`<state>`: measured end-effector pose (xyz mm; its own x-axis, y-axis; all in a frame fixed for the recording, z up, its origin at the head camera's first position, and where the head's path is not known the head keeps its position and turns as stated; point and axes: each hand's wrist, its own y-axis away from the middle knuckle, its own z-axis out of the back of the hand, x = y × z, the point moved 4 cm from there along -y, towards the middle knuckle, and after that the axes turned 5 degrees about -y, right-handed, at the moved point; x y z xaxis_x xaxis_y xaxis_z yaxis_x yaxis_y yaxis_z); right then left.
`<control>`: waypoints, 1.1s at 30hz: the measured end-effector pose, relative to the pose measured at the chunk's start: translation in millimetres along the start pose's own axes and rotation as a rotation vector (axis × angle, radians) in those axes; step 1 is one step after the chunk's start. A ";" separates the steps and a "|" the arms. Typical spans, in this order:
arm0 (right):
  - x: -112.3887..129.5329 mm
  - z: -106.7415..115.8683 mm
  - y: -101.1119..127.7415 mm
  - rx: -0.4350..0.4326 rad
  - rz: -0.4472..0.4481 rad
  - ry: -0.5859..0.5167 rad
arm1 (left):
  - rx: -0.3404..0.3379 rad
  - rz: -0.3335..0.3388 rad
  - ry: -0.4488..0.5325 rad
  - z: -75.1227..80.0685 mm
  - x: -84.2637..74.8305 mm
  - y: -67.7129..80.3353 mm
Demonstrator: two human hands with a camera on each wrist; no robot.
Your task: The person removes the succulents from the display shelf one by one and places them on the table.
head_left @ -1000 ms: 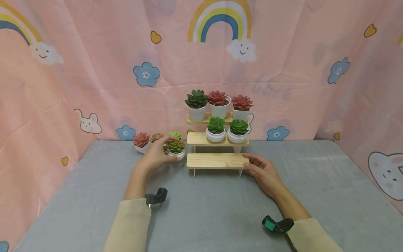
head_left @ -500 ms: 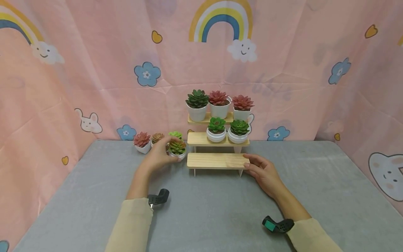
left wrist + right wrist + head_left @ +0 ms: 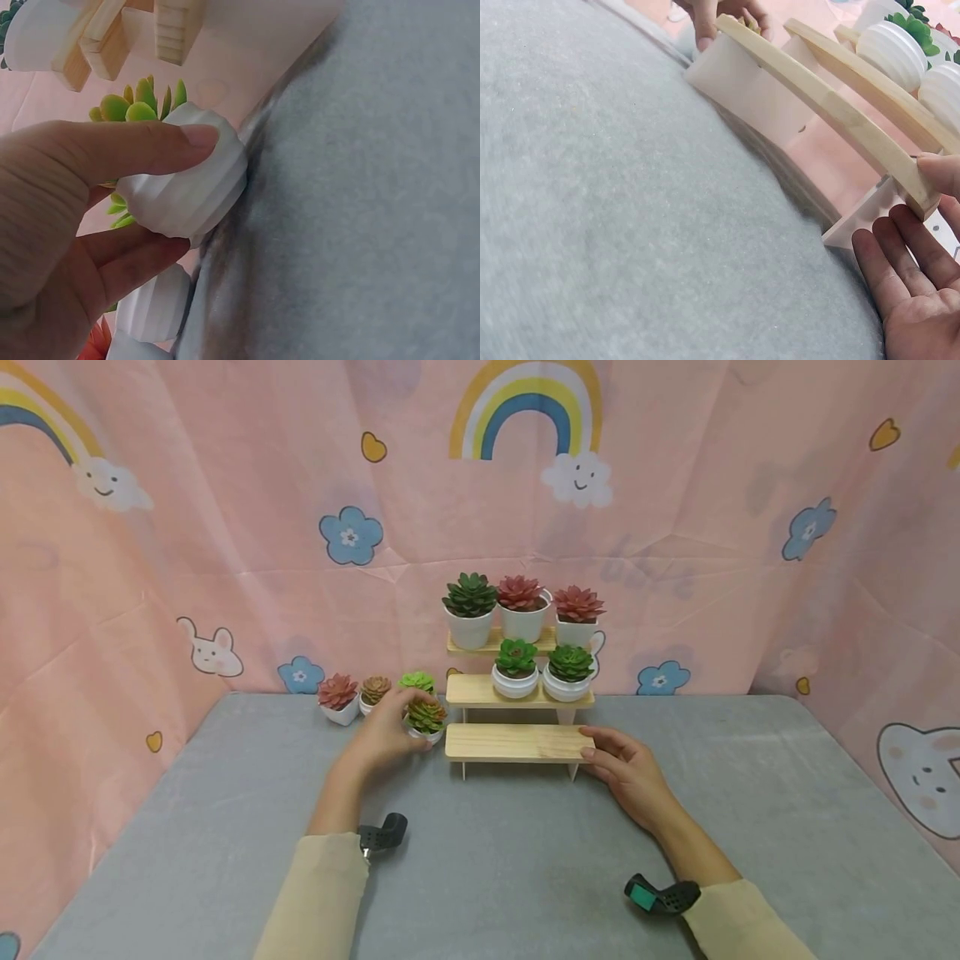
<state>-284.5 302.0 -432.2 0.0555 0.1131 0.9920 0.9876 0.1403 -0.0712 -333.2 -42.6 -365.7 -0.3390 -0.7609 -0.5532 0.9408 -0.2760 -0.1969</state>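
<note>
My left hand [image 3: 384,731] pinches the white ribbed pot of a green, orange-tipped succulent [image 3: 426,716] just left of the stand. In the left wrist view, the thumb lies across that pot [image 3: 191,172] and the fingers are on its other side, close to the cloth. A three-step wooden plant stand [image 3: 517,742] stands in the middle. With the thumb on top and fingers below, my right hand [image 3: 630,774] holds the right end of its lowest step, as the right wrist view shows. The lowest step [image 3: 840,112] bears nothing.
Two potted succulents [image 3: 515,668] sit on the middle step, and three more [image 3: 469,610] on the top one. Left of the stand are a red succulent [image 3: 338,697], a brown one [image 3: 375,691] and a bright green one [image 3: 417,682]. A pink curtain [image 3: 262,527] hangs behind the grey table [image 3: 480,877].
My left hand has moved slightly right and toward me with the orange-tipped succulent, nearer the lowest step. The right hand and the stand stay as they were.
</note>
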 end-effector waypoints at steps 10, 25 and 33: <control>0.3 0.1 0.1 -0.004 -0.004 0.004 | -0.013 0.006 -0.012 -3.2 -1.5 -0.1; 0.1 0.2 -0.4 -0.001 -0.001 -0.007 | 0.001 0.044 0.085 -5.9 -0.7 1.0; -1.5 1.4 -0.1 0.005 0.011 -0.014 | 0.019 0.045 0.010 -3.4 -4.4 1.3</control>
<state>-284.9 303.2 -433.8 0.0641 0.1286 0.9896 0.9862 0.1437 -0.0825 -330.5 -37.6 -366.2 -0.2960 -0.7673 -0.5689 0.9549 -0.2529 -0.1558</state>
